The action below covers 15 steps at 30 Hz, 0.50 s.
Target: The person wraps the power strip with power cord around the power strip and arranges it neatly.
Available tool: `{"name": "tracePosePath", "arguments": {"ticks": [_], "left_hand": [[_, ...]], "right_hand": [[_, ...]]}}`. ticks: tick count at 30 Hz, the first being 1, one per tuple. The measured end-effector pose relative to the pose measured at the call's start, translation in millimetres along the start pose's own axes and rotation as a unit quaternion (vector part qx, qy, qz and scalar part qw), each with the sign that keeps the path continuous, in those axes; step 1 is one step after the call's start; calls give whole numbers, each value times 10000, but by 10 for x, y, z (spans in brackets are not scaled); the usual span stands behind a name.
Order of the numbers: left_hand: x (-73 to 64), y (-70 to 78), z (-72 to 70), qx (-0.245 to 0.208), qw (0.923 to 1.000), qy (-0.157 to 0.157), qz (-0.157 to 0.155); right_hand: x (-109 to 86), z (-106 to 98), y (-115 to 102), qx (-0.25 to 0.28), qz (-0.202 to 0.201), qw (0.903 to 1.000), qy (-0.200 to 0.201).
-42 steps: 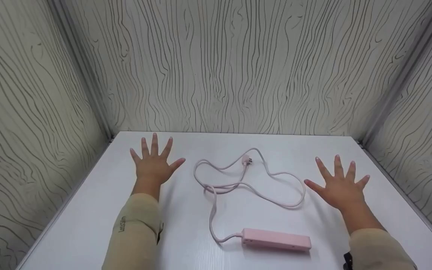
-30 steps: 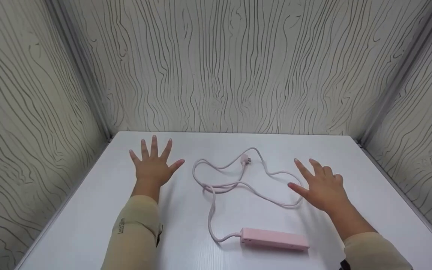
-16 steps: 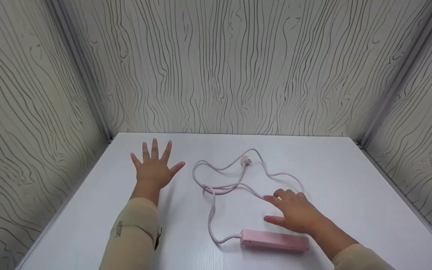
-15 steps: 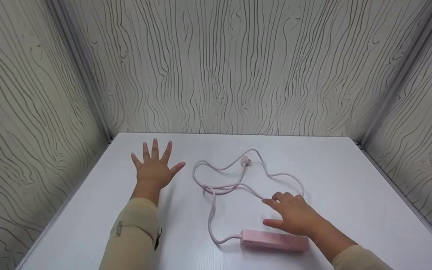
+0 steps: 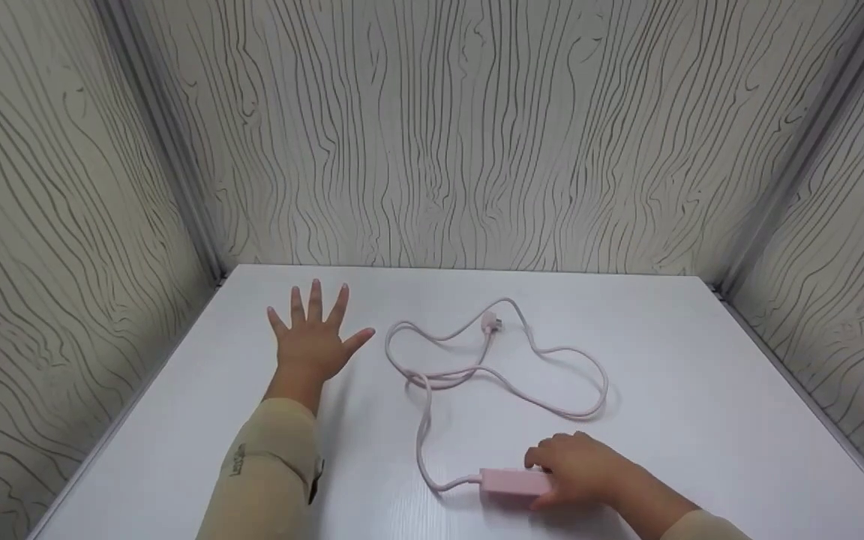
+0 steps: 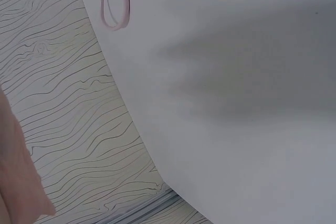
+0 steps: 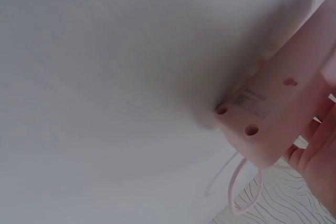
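Note:
My right hand grips the right part of a pink power strip near the table's front, fingers over the far side and thumb on the near side. In the right wrist view, the underside of the power strip shows round holes, a keyhole slot and small print; fingers lie along one side. From the strip's left end, a pale pink cord runs in loose loops to its plug. My left hand is held over the table's left side with fingers spread, touching nothing visible.
The white table is enclosed by wood-grain patterned panels at the back and both sides. Grey metal strips cover the panel corners. In the left wrist view, a soft shadow falls on the tabletop.
My right hand has moved from the right side toward the front and left, its spread fingers curling round the power strip. The left hand has barely moved; the cord lies the same.

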<state>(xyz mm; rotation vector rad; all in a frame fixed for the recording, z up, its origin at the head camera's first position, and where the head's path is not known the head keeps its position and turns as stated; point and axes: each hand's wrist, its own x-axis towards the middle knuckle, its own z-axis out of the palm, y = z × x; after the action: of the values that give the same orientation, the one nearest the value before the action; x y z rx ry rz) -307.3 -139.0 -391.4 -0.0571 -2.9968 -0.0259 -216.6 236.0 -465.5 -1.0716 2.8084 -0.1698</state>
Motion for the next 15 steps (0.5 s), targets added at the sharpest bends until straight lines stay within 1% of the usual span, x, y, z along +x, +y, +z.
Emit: {"name": "tracePosePath", "arguments": {"ticks": [4,12,15], "left_hand": [[-13,9,4,-32,10000,0,25],[-17,23,13,-24,10000,-75,37],[-32,50,16,-109,9999,-59,65]], "right_hand": [[-2,48,-7,-109,-131,9998,-89],[29,58,-10,-52,21,9998,-202],[36,46,-19,59,86,9995,-297]]}}
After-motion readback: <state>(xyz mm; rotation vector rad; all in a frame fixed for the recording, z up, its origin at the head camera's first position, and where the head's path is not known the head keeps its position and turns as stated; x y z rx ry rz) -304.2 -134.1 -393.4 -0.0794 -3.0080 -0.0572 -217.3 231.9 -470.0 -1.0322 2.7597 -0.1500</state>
